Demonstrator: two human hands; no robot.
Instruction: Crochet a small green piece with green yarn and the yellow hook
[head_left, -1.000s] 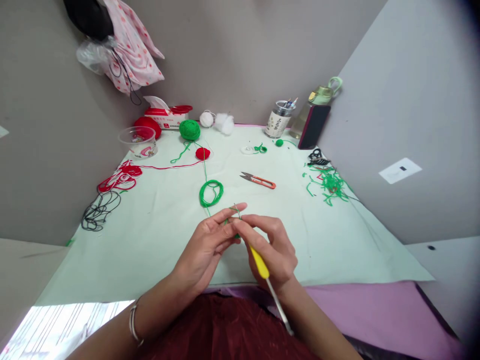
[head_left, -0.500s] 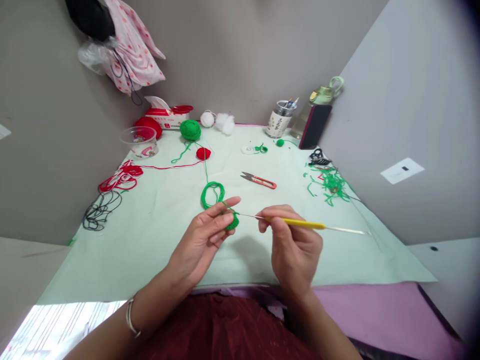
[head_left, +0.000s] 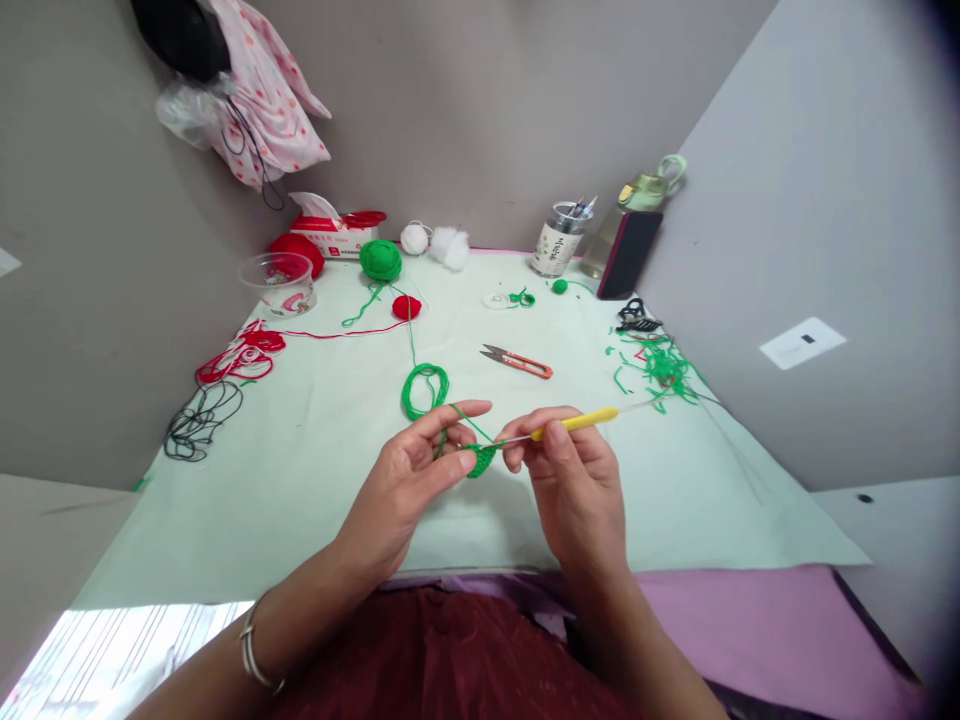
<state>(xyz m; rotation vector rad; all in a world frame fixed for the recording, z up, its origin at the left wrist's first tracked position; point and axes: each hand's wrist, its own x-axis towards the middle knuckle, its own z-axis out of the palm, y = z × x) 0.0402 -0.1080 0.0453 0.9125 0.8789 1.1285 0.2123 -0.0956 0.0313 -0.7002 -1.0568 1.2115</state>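
Observation:
Between the thumb and fingers of my left hand [head_left: 411, 475] is a small green crochet piece [head_left: 482, 461]. Green yarn [head_left: 471, 424] runs from my raised left index finger down to the hook by the piece. My right hand [head_left: 576, 480] grips a crochet hook [head_left: 577, 423] by its yellow handle, with the metal tip at the upper edge of the green piece. Just beyond my left hand lies a loose coil of green yarn [head_left: 405, 392], its strand leading back to a green yarn ball [head_left: 381, 260].
Orange thread snips [head_left: 517, 362] lie mid-table. Green yarn scraps [head_left: 666, 370] are heaped on the right, near a phone [head_left: 631, 254] leaning on a bottle. Red and white yarn [head_left: 244, 352], black cord [head_left: 201, 420] and a plastic tub [head_left: 289, 290] are on the left.
My right hand has moved left, toward my left hand, bringing the hook closer in. The green piece has shifted slightly right and down, and its yarn now stretches to the hook.

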